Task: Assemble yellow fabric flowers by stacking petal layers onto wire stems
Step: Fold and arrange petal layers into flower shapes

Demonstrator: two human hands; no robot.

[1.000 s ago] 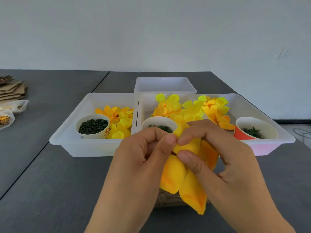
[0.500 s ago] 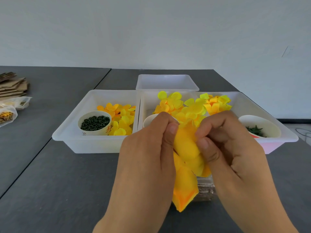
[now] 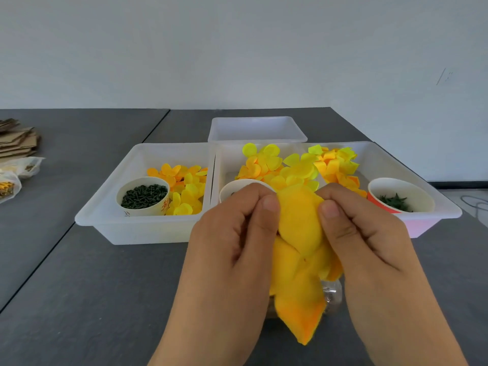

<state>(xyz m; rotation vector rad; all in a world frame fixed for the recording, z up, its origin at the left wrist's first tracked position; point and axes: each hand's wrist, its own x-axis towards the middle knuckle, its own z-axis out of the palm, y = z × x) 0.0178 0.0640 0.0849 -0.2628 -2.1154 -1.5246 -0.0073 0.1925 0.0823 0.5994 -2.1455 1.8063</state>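
Left hand (image 3: 232, 249) and right hand (image 3: 367, 244) each pinch an upper edge of the large yellow petal layer (image 3: 299, 249) between thumb and curled fingers, held just in front of the body above the dark table (image 3: 92, 286). The opposed pinches probably spread the fabric so its centre can be located for threading; no wire stem is visible. Both wrists angle inward, knuckles up. Just beyond the hands, white trays (image 3: 148, 231) hold loose yellow petals (image 3: 280, 165) and paper cups (image 3: 144, 196) of dark green parts.
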